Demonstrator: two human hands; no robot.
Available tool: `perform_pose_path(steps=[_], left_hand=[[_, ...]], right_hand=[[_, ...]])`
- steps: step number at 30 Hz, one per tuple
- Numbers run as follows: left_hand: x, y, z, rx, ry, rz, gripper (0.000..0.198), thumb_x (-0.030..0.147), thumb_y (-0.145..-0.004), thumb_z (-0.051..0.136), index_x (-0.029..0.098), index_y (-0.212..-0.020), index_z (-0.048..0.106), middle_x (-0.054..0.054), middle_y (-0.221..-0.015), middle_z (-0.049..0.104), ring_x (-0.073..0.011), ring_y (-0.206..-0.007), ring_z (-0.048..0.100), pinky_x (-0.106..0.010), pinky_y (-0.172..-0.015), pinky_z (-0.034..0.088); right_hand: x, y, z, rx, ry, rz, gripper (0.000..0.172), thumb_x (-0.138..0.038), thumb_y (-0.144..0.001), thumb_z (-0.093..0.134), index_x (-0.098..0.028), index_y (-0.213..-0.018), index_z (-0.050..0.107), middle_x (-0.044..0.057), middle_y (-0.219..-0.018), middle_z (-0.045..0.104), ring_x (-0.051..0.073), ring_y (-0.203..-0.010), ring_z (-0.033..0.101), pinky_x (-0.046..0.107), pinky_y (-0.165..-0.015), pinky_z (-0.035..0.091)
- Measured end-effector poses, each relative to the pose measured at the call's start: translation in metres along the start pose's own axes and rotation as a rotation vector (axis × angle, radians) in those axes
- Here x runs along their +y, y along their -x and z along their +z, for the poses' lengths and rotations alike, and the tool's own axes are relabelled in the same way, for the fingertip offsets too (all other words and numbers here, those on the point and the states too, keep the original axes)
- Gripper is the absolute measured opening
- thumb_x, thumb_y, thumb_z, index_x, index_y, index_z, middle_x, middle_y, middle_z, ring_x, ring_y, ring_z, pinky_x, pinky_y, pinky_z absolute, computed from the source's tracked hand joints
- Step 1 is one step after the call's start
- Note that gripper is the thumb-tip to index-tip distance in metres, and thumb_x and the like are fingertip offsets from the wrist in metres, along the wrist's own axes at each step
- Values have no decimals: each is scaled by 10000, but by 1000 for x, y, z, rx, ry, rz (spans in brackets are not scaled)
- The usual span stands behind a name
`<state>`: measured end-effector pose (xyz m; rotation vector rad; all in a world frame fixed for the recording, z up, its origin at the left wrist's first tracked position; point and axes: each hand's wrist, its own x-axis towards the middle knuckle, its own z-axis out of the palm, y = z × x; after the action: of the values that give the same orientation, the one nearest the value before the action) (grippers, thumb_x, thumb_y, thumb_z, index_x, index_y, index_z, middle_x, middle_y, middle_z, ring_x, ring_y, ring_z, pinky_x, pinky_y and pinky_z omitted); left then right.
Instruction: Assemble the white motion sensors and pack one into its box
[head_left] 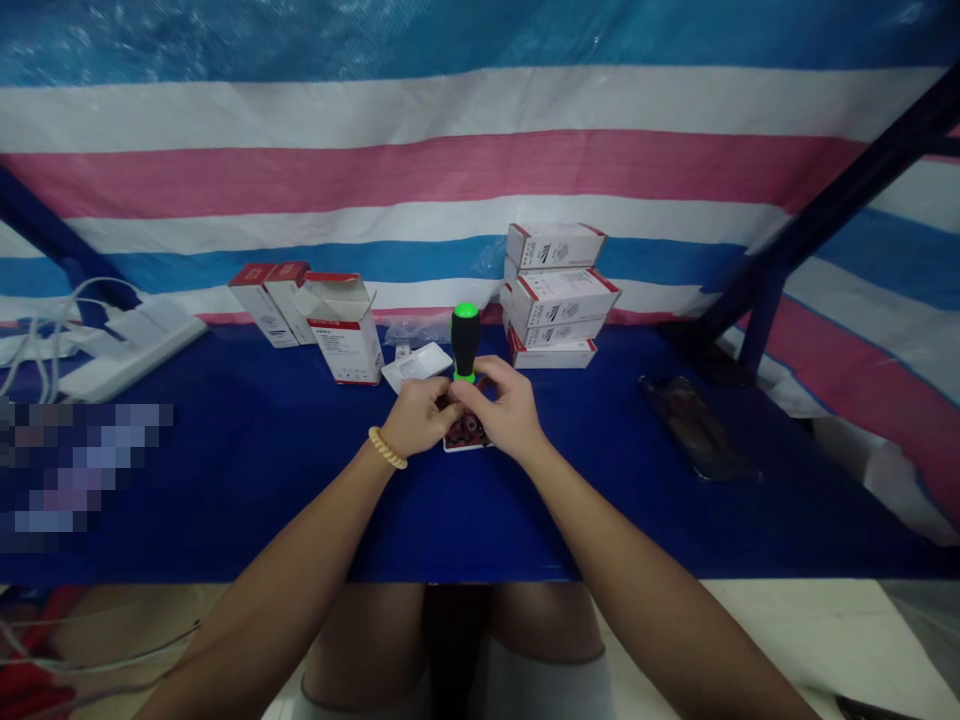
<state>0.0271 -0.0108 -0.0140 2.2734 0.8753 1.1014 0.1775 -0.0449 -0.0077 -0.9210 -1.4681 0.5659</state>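
A screwdriver (466, 342) with a black and green handle stands upright, its shaft hidden among my fingers. Below it lies a small red circuit board (469, 434) in a white-edged housing, partly covered by my hands. My right hand (508, 403) is closed round the lower end of the screwdriver, thumb and forefinger by the green collar. On the other side, my left hand (420, 415) is pinched close to the shaft, just over the board; what its fingertips hold is hidden. A white plastic cover (421, 370) lies just behind my left hand.
An opened carton (346, 340) stands at left beside red-and-white boxes (271, 305). Stacked white boxes (562, 300) rise behind my right hand. A phone (699, 428) lies right on the blue table (600, 530). At far left is a power strip (135, 350) with white cables.
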Motion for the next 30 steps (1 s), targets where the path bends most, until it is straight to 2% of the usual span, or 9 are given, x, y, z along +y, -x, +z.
perform_pose_path(steps=[6, 16, 18, 20, 24, 27, 30], left_hand=[[4, -1, -2, -35, 70, 2, 183, 216, -783, 609, 145, -618, 573, 4, -566, 604, -104, -511, 515, -222, -521, 403], [1, 0, -3, -43, 20, 54, 191, 235, -801, 579, 158, -627, 562, 8, -544, 589, -104, -467, 497, -217, -460, 390], [0, 0, -1, -50, 0, 80, 150, 206, -792, 559, 161, -649, 569, 5, -566, 594, -107, -472, 497, -225, -465, 400], [-1, 0, 1, -66, 2, 134, 106, 148, -768, 521, 163, -689, 590, -10, -634, 628, -128, -544, 557, -247, -535, 459], [-3, 0, 6, -116, 28, 195, 189, 66, -727, 469, 160, -759, 629, -40, -752, 676, -169, -712, 639, -297, -700, 521], [-3, 1, 7, -129, 14, 119, 141, 109, -800, 506, 151, -789, 641, -52, -783, 676, -171, -712, 636, -306, -711, 519], [-3, 2, 7, -139, 13, 80, 103, 242, -846, 598, 148, -842, 641, -61, -832, 671, -188, -784, 638, -319, -747, 517]], right_hand=[[1, 2, -1, -58, -45, -31, 367, -486, -938, 486, -204, -1066, 682, 63, -1051, 664, 153, -961, 605, 332, -876, 482], [-4, 0, -2, -17, 47, -25, 243, -406, -871, 615, -201, -945, 722, 75, -1026, 678, 186, -971, 621, 387, -916, 487], [-5, 1, 0, 1, 78, -28, 224, -404, -845, 648, -215, -931, 730, 66, -998, 687, 187, -941, 624, 396, -899, 495], [-5, 3, 2, -6, 96, -42, 211, -402, -812, 686, -227, -919, 734, 58, -975, 694, 187, -923, 625, 393, -875, 507], [-4, 6, 5, -34, 29, -22, 233, -399, -777, 720, -214, -919, 726, 57, -962, 692, 169, -859, 632, 348, -807, 532], [0, 5, 4, -31, -85, 80, 296, -439, -758, 733, -191, -918, 710, 50, -894, 683, 146, -766, 623, 309, -722, 533], [3, 2, -3, -21, -189, 217, 384, -499, -738, 735, -178, -940, 683, 36, -814, 680, 134, -685, 614, 291, -655, 531]])
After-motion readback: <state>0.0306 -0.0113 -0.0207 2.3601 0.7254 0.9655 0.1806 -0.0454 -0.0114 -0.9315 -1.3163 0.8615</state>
